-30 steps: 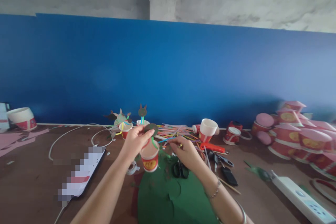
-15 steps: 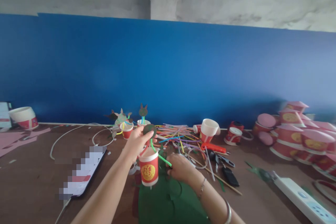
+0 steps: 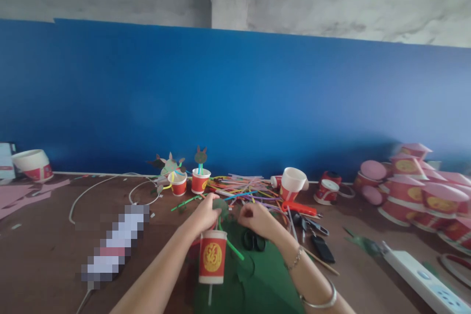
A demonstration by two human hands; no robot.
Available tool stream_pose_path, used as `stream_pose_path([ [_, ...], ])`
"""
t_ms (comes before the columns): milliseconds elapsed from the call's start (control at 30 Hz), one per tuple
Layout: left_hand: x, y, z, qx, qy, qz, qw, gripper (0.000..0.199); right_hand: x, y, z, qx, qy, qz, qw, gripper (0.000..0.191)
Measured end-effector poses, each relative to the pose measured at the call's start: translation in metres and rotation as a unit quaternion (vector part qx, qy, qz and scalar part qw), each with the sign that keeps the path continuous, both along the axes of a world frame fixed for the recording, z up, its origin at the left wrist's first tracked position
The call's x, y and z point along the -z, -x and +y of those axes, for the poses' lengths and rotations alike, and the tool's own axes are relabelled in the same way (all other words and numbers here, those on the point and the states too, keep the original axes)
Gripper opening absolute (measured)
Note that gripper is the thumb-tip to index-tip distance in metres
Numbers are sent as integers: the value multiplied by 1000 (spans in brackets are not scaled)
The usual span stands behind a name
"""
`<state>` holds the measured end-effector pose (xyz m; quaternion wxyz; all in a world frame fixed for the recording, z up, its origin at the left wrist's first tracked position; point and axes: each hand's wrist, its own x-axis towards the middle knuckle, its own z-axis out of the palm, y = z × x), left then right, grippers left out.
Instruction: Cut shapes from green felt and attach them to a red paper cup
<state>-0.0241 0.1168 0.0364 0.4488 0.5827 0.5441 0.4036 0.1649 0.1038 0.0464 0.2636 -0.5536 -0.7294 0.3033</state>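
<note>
My left hand (image 3: pixel 203 216) is closed on a dark green paper disc (image 3: pixel 220 204) at the top of the straws rising from a red paper cup (image 3: pixel 212 257) with a gold emblem. The cup hangs upright below this hand, and a pale stick (image 3: pixel 210 294) pokes out under its base. A bright green straw (image 3: pixel 234 250) sticks out sideways from the cup, its end free. Just right of the disc, my right hand (image 3: pixel 257 218) has its fingers curled into a pinch; anything between them is hidden. Beneath it, black-handled scissors (image 3: pixel 253 241) lie on green paper (image 3: pixel 265 274).
Loose coloured straws (image 3: pixel 243 187) lie behind my hands, beside cups with paper animal figures (image 3: pixel 200 156). A phone (image 3: pixel 117 240) with a cable is on the left. To the right are keys (image 3: pixel 320 245), a red-orange tool (image 3: pixel 300 207), a power strip (image 3: pixel 423 274) and stacked pink-topped cups (image 3: pixel 408 191).
My left hand has lowered the cup and disc slightly right and towards me. My right hand has let go of the green straw and risen beside the disc, uncovering the scissors.
</note>
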Motion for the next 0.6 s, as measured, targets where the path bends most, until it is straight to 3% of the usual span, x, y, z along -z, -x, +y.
stream_pose_path([
  [100,11,0,4,-28,-72,64,995,33,-4,-2,4,34,9,122,992,5],
  [200,4,-6,1,-28,-164,103,981,32,-9,1,2,40,43,192,980,3],
  [333,-16,-16,-8,73,-147,111,980,28,-13,3,0,36,49,215,975,5],
  [467,-20,-17,-12,81,-147,189,968,24,-14,-1,-1,47,-6,56,997,10],
  [600,-13,-14,-8,65,-179,219,957,23,-8,2,-3,13,-56,-142,988,22],
])
